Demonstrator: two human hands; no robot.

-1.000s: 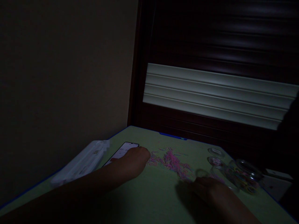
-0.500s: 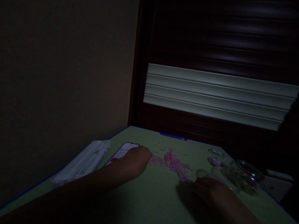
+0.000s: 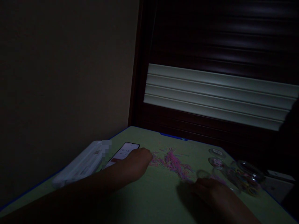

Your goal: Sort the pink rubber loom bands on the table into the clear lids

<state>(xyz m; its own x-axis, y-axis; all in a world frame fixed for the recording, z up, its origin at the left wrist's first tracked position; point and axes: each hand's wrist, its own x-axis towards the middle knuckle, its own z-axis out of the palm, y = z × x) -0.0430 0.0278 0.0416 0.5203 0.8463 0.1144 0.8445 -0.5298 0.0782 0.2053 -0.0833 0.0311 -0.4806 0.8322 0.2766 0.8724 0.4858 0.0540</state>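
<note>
A loose pile of small, thin pink and purple pieces (image 3: 174,162), too dim to name exactly, lies spread over the pale green table (image 3: 149,196). My left hand (image 3: 140,161) is closed at the pile's left edge, its fingertips hidden behind the knuckles. Low at the pile's right end is my right hand (image 3: 207,189), fingers curled and pressed together. What either hand pinches does not show. Just beyond my right hand, a clear container (image 3: 230,182) lies on its side with some pink pieces inside.
A phone (image 3: 127,149) showing a timer lies beside my left wrist, near a long white package (image 3: 81,165). At right stand a clear jar (image 3: 249,179) of colourful bands and two small round lids or tubs (image 3: 216,162). A whitish device (image 3: 277,185) sits past the table edge.
Both hands hold nearly the same places. My left hand has shifted very slightly right and down; the view has barely moved.
</note>
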